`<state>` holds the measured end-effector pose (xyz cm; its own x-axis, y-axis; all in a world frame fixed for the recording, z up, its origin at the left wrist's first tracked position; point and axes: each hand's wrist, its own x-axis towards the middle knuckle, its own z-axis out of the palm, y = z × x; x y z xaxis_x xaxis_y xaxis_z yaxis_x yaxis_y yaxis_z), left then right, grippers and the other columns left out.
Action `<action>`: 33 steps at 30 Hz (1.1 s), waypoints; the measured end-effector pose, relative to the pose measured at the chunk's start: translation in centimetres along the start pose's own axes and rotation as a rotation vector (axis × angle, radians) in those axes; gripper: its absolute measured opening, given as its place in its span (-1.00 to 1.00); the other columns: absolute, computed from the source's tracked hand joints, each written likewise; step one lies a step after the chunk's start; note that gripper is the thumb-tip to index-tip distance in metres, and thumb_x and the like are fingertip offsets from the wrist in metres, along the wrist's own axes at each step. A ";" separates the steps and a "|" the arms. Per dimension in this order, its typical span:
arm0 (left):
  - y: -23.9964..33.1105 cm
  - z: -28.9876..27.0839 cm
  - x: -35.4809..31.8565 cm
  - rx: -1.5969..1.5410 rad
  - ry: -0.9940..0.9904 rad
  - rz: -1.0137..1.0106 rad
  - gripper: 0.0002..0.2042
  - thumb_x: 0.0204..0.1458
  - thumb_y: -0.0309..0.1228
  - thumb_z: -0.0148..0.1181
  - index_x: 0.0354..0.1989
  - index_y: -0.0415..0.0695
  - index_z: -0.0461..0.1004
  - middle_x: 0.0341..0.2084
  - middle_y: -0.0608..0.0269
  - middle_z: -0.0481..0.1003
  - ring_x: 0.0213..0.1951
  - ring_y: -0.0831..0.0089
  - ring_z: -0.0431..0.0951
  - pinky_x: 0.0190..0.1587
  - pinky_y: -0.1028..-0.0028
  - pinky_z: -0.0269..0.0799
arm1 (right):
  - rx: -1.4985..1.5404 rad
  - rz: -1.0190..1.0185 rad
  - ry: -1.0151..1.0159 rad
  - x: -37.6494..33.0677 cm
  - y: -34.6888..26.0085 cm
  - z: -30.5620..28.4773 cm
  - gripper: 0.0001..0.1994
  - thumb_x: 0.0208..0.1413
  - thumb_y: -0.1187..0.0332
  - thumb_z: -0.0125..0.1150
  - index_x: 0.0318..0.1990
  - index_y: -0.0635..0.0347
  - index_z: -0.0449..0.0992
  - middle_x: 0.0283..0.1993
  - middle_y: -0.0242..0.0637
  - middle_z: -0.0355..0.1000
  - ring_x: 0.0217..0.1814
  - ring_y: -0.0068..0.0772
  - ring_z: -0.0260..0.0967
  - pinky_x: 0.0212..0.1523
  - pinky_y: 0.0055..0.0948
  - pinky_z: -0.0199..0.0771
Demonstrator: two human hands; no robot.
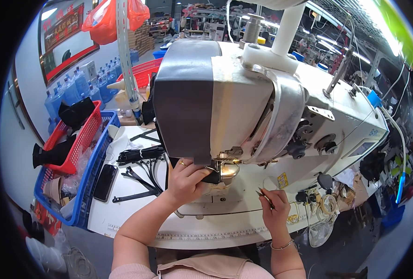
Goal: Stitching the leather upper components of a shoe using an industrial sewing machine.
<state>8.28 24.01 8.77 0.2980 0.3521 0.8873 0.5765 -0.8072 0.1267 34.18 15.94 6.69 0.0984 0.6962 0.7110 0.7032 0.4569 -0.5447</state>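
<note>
A large industrial sewing machine (pixel 243 107) fills the middle of the view. Below its head, at the needle area, my left hand (pixel 184 180) is closed with bent fingers on a black strap piece (pixel 212 177). Most of that piece is hidden by the fingers and the machine. To the right, over the white table, my right hand (pixel 275 208) is closed around a small pointed tool (pixel 264 194), which looks like thread snips. Left of my left hand lie several black straps (pixel 141 186) and a bundle of black straps (pixel 140 155).
A phone (pixel 105 182) lies at the table's left. Beside the table, a blue crate (pixel 83 204) holds a red basket (pixel 78 139). A measuring tape (pixel 183 236) runs along the near edge. Tape rolls (pixel 327 204) and small tools sit at the right.
</note>
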 end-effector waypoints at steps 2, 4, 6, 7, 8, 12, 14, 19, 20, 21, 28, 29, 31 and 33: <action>0.1 0.1 -0.1 0.010 0.013 -0.025 -0.74 -0.43 -0.58 0.18 -0.44 -0.11 0.54 -0.43 0.28 0.52 -0.26 0.24 0.48 -0.18 0.35 0.36 | -0.025 0.017 0.002 -0.5 0.8 -0.7 -0.75 -0.11 0.58 0.31 -0.21 0.23 0.55 -0.32 -0.22 0.40 -0.45 -0.37 0.40 -0.53 -0.55 0.43; 0.1 0.2 -0.1 0.018 0.025 -0.017 -0.74 -0.45 -0.58 0.21 -0.45 -0.11 0.53 -0.43 0.28 0.52 -0.26 0.24 0.48 -0.17 0.34 0.36 | -0.092 0.038 0.129 -0.8 2.2 -2.0 -0.74 -0.10 0.60 0.25 -0.18 0.23 0.52 -0.25 -0.22 0.37 -0.38 -0.40 0.38 -0.53 -0.53 0.43; 0.2 0.3 -0.2 0.030 0.030 -0.008 -0.74 -0.46 -0.58 0.24 -0.45 -0.11 0.53 -0.44 0.28 0.51 -0.26 0.24 0.48 -0.17 0.34 0.37 | -0.095 -0.123 0.413 0.0 4.3 -4.0 -0.62 -0.11 0.52 0.23 -0.04 0.26 0.43 -0.25 -0.25 0.30 -0.17 -0.36 0.27 -0.40 -0.56 0.32; 0.2 0.3 -0.2 0.034 0.041 -0.005 -0.73 -0.47 -0.56 0.25 -0.45 -0.11 0.52 -0.43 0.28 0.51 -0.26 0.24 0.48 -0.17 0.33 0.37 | -0.284 -0.145 0.509 0.5 5.4 -5.9 -0.56 -0.12 0.49 0.27 0.00 0.26 0.40 -0.28 -0.28 0.27 -0.19 -0.39 0.21 -0.42 -0.56 0.20; 0.3 0.4 -0.2 0.033 0.038 -0.006 -0.73 -0.47 -0.55 0.27 -0.44 -0.10 0.52 -0.42 0.27 0.51 -0.26 0.24 0.48 -0.17 0.33 0.37 | -0.354 -0.260 0.578 1.9 6.8 -8.1 -0.63 -0.05 0.49 0.24 -0.03 0.27 0.41 -0.23 -0.26 0.28 -0.27 -0.45 0.18 -0.49 -0.56 0.12; 0.6 0.4 -0.1 0.067 0.040 -0.020 -0.73 -0.47 -0.55 0.27 -0.45 -0.09 0.53 -0.37 0.27 0.51 -0.25 0.23 0.48 -0.16 0.33 0.37 | -0.204 0.085 1.195 12.3 13.6 -20.1 -0.61 0.16 0.11 0.13 -0.06 0.29 0.48 -0.47 -0.46 0.29 -0.47 -0.66 0.15 -0.49 -0.60 0.11; 0.9 0.3 0.0 0.095 0.055 -0.017 -0.74 -0.46 -0.52 0.28 -0.45 -0.07 0.54 -0.32 0.30 0.49 -0.22 0.25 0.46 -0.19 0.32 0.35 | 0.314 0.151 1.110 17.5 16.8 -26.8 -0.57 0.04 -0.03 0.24 -0.17 0.18 0.55 -0.59 -0.61 0.28 -0.64 -0.75 0.04 -0.64 -0.67 -0.09; 1.3 -0.2 -0.2 0.351 0.108 0.037 -0.76 -0.43 -0.47 0.27 -0.45 -0.02 0.57 -0.33 0.42 0.48 -0.22 0.31 0.41 -0.19 0.33 0.27 | 0.247 0.425 0.729 23.6 21.7 -35.1 -0.71 0.05 -0.01 0.22 -0.32 -0.02 0.57 -0.69 -0.67 0.18 -0.79 -0.76 -0.09 -0.76 -0.65 -0.19; 1.3 -0.3 -0.3 0.325 0.076 0.032 -0.75 -0.42 -0.48 0.26 -0.43 -0.02 0.58 -0.33 0.43 0.48 -0.23 0.32 0.42 -0.18 0.34 0.26 | 0.196 0.448 0.739 23.8 21.8 -35.7 -0.72 0.06 -0.01 0.20 -0.31 -0.04 0.58 -0.71 -0.67 0.15 -0.81 -0.75 -0.11 -0.78 -0.64 -0.20; 1.2 -0.3 -0.4 0.302 0.048 0.044 -0.74 -0.41 -0.49 0.26 -0.42 -0.02 0.59 -0.34 0.43 0.48 -0.24 0.32 0.42 -0.16 0.34 0.24 | 0.164 0.465 0.698 23.9 21.8 -35.9 -0.73 0.08 0.00 0.19 -0.30 -0.05 0.58 -0.72 -0.68 0.14 -0.82 -0.75 -0.11 -0.79 -0.64 -0.21; 0.6 0.1 -0.4 0.219 0.061 0.147 -0.81 -0.24 -0.55 0.22 -0.37 -0.18 0.58 -0.34 0.26 0.49 -0.29 0.32 0.49 -0.27 0.41 0.44 | 0.022 0.518 0.671 23.9 19.9 -36.0 -0.75 0.05 0.05 0.24 -0.33 0.00 0.58 -0.72 -0.69 0.13 -0.80 -0.78 -0.09 -0.76 -0.65 -0.20; 0.6 0.1 -0.4 0.218 0.065 0.148 -0.81 -0.24 -0.55 0.22 -0.37 -0.18 0.58 -0.34 0.26 0.49 -0.29 0.32 0.49 -0.27 0.41 0.44 | 0.039 0.525 0.671 24.0 19.8 -36.0 -0.76 0.05 0.06 0.25 -0.33 -0.01 0.59 -0.71 -0.69 0.15 -0.80 -0.79 -0.10 -0.77 -0.66 -0.22; 0.5 0.1 -0.3 0.237 0.051 0.169 -0.80 -0.24 -0.57 0.24 -0.36 -0.20 0.57 -0.33 0.24 0.49 -0.28 0.31 0.50 -0.25 0.39 0.45 | 0.040 0.518 0.663 24.1 19.8 -36.1 -0.78 0.05 0.07 0.25 -0.35 -0.02 0.59 -0.71 -0.69 0.16 -0.81 -0.79 -0.10 -0.77 -0.66 -0.23; 0.6 0.2 -0.3 0.251 0.057 0.167 -0.81 -0.23 -0.57 0.24 -0.36 -0.19 0.57 -0.33 0.23 0.50 -0.28 0.32 0.49 -0.24 0.40 0.43 | 0.020 0.510 0.599 24.5 19.9 -36.3 -0.73 0.05 0.08 0.26 -0.30 0.07 0.60 -0.66 -0.67 0.25 -0.76 -0.79 -0.02 -0.73 -0.66 -0.16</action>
<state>8.74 23.49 8.49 0.3653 0.1917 0.9109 0.6954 -0.7067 -0.1302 76.21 21.97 29.39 0.7723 0.4087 0.4864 0.4566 0.1751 -0.8722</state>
